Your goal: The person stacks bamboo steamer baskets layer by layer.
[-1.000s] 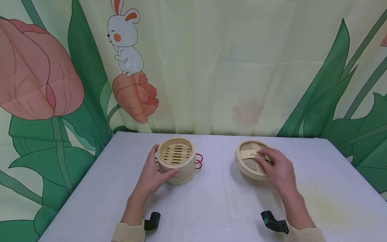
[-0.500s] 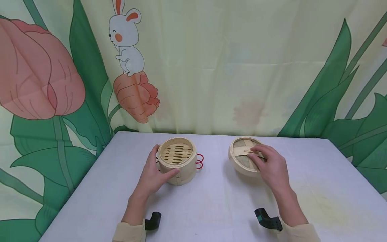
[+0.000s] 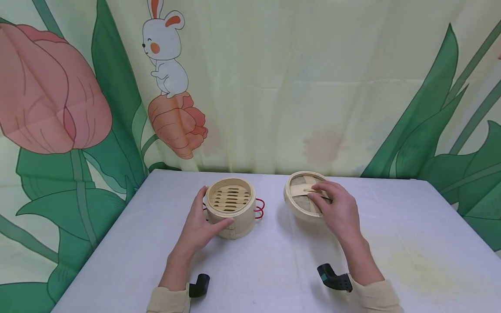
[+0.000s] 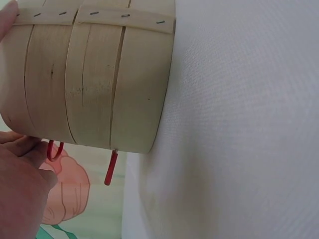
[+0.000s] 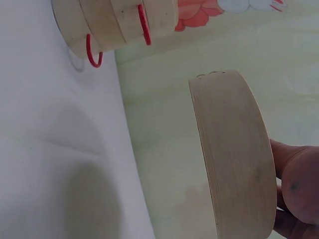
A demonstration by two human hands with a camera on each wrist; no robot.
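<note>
A small bamboo steamer [image 3: 236,224] of stacked round tiers stands upright on the table, its slatted top uncovered. My left hand [image 3: 197,226] grips its left side, thumb across the front and fingers behind. Red wire handles [image 3: 259,208] stick out on its right, and more red loops show in the left wrist view. To the right, my right hand [image 3: 340,211] pinches the strap on top of a woven bamboo lid [image 3: 301,198]. The lid hangs tilted above the table, apart from the steamer; its plain rim [image 5: 237,154] faces the right wrist camera.
A white cloth covers the table [image 3: 270,269], which ends at a far edge just behind the steamer. Behind that hangs a curtain [image 3: 266,87] printed with a rabbit, tulips and leaves. Both wrists carry black camera mounts [image 3: 334,278].
My right hand has carried the lid leftward and slightly up, closer to the steamer. The left hand and the steamer have stayed in place.
</note>
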